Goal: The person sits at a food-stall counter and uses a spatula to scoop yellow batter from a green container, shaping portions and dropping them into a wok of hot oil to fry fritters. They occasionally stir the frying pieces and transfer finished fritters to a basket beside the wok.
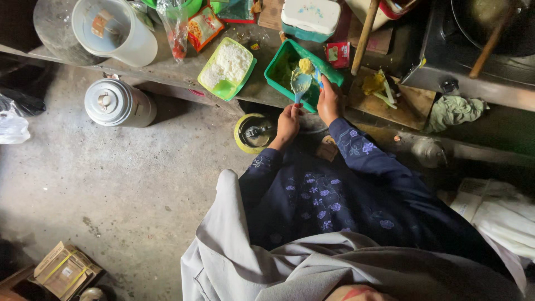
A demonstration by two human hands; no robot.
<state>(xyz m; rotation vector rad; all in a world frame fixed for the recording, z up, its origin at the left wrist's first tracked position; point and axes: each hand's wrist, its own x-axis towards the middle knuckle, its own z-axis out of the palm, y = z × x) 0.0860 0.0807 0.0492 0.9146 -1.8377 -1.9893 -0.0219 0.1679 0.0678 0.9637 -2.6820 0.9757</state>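
Counter front edge: the green tub (278, 69) sits at it, both hands just before it; the right hand (330, 103) touches the tub's rim.
Left of the tub: a lime tray of white grains (227, 69) lies close beside, leaving a narrow gap.
Right of the tub: a wooden board with cut scraps (412, 106) and a leaning wooden handle (365, 36) block that side.
Counter back edge: crowded with a white box (310, 15) and packets.
Below the edge: a yellow-rimmed can (253, 132) stands under the left hand (288, 125), perhaps touching it.
Floor, left: open concrete (111, 184) past the steel canister (117, 103).

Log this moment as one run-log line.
left hand: holds spoon handle | right hand: at green tub, by yellow lump | lime tray: white grains | surface: counter
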